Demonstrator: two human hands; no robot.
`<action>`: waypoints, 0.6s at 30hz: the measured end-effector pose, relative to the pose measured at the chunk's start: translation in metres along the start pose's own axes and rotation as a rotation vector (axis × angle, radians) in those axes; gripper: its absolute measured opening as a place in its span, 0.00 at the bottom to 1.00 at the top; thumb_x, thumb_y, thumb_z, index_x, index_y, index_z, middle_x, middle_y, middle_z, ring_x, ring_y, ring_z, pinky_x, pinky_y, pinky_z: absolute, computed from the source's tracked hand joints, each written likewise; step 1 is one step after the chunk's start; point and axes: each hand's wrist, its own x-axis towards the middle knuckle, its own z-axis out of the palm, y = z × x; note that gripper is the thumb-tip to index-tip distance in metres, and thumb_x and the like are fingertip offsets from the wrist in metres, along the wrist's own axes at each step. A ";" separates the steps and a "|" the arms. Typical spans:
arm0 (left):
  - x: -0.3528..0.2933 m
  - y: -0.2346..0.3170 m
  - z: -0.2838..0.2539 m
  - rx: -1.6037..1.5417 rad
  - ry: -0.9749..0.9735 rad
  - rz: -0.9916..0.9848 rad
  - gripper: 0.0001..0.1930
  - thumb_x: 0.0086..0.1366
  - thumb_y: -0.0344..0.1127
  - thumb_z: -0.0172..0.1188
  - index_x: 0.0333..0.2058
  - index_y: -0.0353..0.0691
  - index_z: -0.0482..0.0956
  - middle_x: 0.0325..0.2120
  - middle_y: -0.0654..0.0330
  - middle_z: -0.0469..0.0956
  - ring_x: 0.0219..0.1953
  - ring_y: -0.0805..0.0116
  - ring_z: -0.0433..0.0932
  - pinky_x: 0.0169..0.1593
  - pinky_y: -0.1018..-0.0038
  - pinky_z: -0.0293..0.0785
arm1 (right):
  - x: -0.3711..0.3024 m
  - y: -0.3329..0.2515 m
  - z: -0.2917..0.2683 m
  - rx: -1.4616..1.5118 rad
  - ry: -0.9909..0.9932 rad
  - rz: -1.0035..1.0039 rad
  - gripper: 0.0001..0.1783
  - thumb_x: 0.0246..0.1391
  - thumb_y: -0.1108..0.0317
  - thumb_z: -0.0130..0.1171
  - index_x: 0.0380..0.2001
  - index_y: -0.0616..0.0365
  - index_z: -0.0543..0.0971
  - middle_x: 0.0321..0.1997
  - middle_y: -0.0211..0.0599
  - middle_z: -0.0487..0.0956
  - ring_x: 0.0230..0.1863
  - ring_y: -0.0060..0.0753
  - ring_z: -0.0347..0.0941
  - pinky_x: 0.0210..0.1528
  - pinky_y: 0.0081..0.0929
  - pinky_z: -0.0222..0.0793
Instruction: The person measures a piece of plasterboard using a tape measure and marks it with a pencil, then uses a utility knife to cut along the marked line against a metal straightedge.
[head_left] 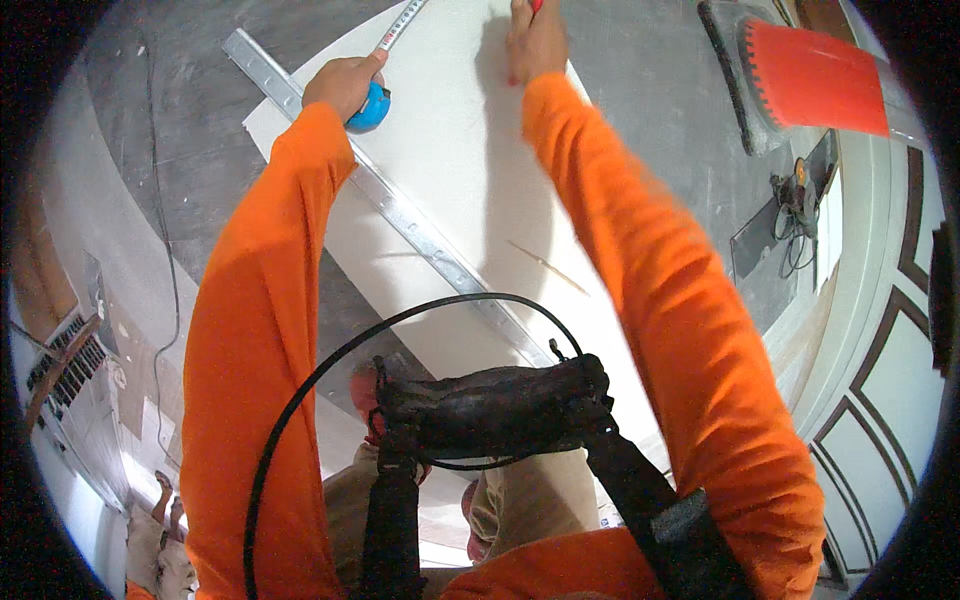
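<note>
Head view: white board [440, 140] under both hands [343, 84] [541, 45], tape measure [370, 108] in left

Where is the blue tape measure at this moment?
In the head view, the tape measure is in the upper part, left of centre, in the left hand, over the white board and beside the metal strip.

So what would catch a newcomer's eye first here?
Probably the bright orange sleeves, rising from the lower edge on both sides. Next comes the blue tape measure in the left hand, over a white board crossed by a slanting metal strip. At upper right, a red, tooth-edged piece stands out.
</note>
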 end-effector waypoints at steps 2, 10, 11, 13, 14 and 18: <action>0.005 0.019 0.006 -0.034 -0.037 0.005 0.30 0.67 0.64 0.42 0.30 0.45 0.84 0.29 0.56 0.81 0.34 0.58 0.78 0.44 0.63 0.69 | 0.052 0.041 -0.008 -0.069 -0.083 -0.075 0.29 0.65 0.49 0.45 0.61 0.49 0.52 0.41 0.51 0.77 0.39 0.56 0.78 0.47 0.57 0.70; -0.006 0.008 0.002 -0.026 0.071 -0.018 0.30 0.67 0.62 0.46 0.26 0.40 0.83 0.25 0.54 0.81 0.29 0.60 0.77 0.40 0.64 0.69 | 0.080 0.029 -0.021 -0.258 -0.302 -0.099 0.29 0.66 0.51 0.43 0.63 0.53 0.54 0.45 0.53 0.80 0.41 0.56 0.78 0.49 0.56 0.72; -0.006 0.009 0.001 -0.024 0.061 -0.029 0.30 0.67 0.62 0.46 0.26 0.40 0.83 0.25 0.54 0.81 0.30 0.60 0.77 0.40 0.65 0.69 | 0.080 0.024 -0.024 -0.263 -0.322 -0.098 0.28 0.66 0.51 0.43 0.61 0.54 0.55 0.44 0.53 0.80 0.41 0.55 0.78 0.48 0.54 0.72; -0.002 0.008 0.003 -0.013 0.059 -0.024 0.30 0.67 0.62 0.46 0.26 0.40 0.83 0.25 0.54 0.81 0.30 0.59 0.77 0.40 0.64 0.69 | 0.089 0.010 -0.032 -0.286 -0.356 -0.117 0.26 0.66 0.52 0.43 0.59 0.56 0.57 0.43 0.52 0.80 0.40 0.53 0.78 0.47 0.52 0.73; 0.000 0.007 0.004 0.000 0.066 -0.012 0.30 0.67 0.62 0.46 0.26 0.41 0.83 0.26 0.53 0.81 0.30 0.59 0.77 0.40 0.64 0.69 | 0.089 0.005 -0.035 -0.289 -0.369 -0.122 0.25 0.67 0.52 0.42 0.58 0.57 0.58 0.43 0.52 0.80 0.40 0.51 0.78 0.47 0.51 0.73; -0.001 0.017 0.004 -0.009 0.031 -0.033 0.30 0.68 0.62 0.45 0.26 0.40 0.82 0.27 0.52 0.81 0.32 0.56 0.78 0.41 0.63 0.69 | 0.087 -0.007 -0.054 -0.261 -0.392 -0.121 0.22 0.68 0.54 0.41 0.53 0.61 0.62 0.41 0.50 0.80 0.39 0.47 0.78 0.45 0.46 0.75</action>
